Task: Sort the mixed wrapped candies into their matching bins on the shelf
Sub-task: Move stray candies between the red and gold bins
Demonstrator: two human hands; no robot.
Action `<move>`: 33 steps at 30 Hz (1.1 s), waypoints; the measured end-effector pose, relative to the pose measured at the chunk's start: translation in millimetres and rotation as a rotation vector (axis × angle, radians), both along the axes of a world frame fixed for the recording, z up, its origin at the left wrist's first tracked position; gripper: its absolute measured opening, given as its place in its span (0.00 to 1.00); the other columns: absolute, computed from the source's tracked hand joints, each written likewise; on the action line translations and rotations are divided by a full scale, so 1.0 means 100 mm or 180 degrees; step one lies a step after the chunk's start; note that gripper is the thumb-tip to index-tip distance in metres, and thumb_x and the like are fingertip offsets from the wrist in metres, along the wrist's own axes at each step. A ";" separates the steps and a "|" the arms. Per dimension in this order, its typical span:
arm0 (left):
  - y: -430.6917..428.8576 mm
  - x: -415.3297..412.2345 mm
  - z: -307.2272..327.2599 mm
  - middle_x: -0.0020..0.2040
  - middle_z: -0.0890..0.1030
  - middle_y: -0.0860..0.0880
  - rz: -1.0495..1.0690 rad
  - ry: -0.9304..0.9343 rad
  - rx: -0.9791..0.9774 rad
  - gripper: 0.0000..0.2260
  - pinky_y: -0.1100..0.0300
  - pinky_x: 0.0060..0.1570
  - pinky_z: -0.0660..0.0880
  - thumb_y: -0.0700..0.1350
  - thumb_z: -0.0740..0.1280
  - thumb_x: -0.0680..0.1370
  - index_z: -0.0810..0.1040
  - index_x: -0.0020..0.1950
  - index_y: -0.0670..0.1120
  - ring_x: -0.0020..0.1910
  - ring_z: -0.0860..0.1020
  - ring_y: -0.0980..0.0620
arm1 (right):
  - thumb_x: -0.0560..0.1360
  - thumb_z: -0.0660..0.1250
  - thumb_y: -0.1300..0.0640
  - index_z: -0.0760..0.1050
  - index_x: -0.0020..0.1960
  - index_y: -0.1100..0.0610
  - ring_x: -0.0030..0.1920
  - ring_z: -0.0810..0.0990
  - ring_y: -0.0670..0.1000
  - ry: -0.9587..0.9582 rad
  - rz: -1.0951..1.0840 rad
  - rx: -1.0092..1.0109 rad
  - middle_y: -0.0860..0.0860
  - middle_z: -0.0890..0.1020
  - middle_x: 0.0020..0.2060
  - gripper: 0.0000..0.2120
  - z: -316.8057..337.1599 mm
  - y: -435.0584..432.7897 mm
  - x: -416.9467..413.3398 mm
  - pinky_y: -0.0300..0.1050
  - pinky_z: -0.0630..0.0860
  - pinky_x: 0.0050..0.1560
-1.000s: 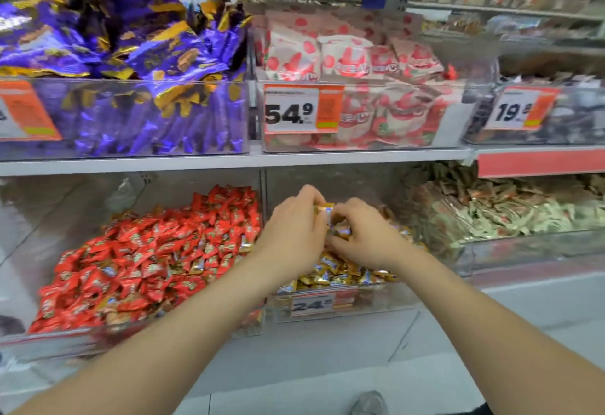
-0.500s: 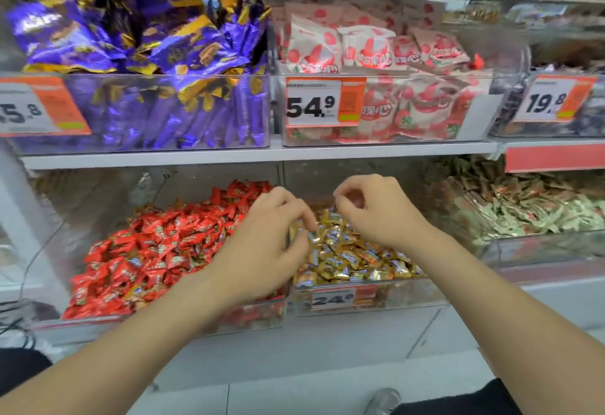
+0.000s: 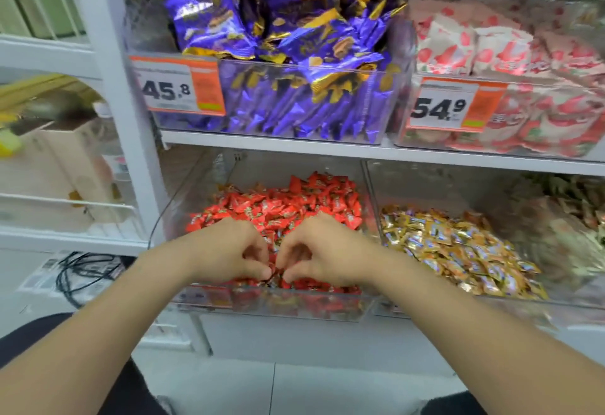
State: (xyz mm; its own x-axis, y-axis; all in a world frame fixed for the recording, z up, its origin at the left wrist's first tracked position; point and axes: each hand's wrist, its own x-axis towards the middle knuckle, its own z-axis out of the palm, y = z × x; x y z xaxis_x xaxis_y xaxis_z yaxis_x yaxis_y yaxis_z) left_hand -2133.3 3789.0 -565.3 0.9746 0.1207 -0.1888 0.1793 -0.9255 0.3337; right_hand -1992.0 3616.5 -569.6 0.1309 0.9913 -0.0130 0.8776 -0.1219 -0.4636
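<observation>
both hands are inside the clear bin (image 3: 278,305) on the lower level, low over the red candies (image 3: 281,205) near its front wall. left hand (image 3: 226,251): fingers curled, thumb and forefinger tips pinched on red candies. right hand (image 3: 327,251): same posture, pinching red wrappers just beside the left thumb. gold candies (image 3: 458,251) fill the adjacent bin to the right. purple packets (image 3: 294,51) sit on the shelf (image 3: 262,149) above.

Left hand (image 3: 229,251), right hand (image 3: 324,251) pinch red candies (image 3: 288,205).
</observation>
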 end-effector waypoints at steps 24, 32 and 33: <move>0.11 0.03 -0.19 0.50 0.74 0.57 -0.0175 0.0253 0.0559 0.08 0.52 0.50 0.76 0.48 0.78 0.73 0.82 0.48 0.54 0.49 0.76 0.53 | 0.81 0.73 0.56 0.86 0.61 0.51 0.46 0.85 0.47 0.1330 -0.0090 -0.1138 0.55 0.87 0.47 0.10 -0.05 0.06 0.15 0.45 0.84 0.53; 0.19 0.01 -0.09 0.39 0.79 0.54 0.0135 0.0019 0.0018 0.12 0.54 0.38 0.76 0.49 0.80 0.69 0.77 0.41 0.51 0.38 0.77 0.55 | 0.82 0.71 0.56 0.85 0.62 0.52 0.36 0.80 0.40 0.1306 -0.0092 -0.1220 0.41 0.83 0.37 0.10 0.02 0.03 0.13 0.39 0.78 0.42; 0.19 0.01 -0.07 0.39 0.80 0.53 0.0169 -0.0080 -0.0058 0.12 0.55 0.38 0.76 0.49 0.80 0.69 0.77 0.40 0.50 0.38 0.77 0.56 | 0.83 0.70 0.56 0.85 0.63 0.53 0.35 0.79 0.39 0.1258 -0.0078 -0.1307 0.39 0.82 0.35 0.10 0.03 0.03 0.13 0.39 0.78 0.42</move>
State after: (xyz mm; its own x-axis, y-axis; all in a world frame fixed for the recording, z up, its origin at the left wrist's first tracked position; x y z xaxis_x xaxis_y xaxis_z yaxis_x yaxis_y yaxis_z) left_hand -2132.8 3807.8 -572.1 0.9713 0.1693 -0.1671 0.2195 -0.9085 0.3555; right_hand -1978.7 3619.4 -566.6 0.0607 0.8914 -0.4492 0.6419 -0.3795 -0.6663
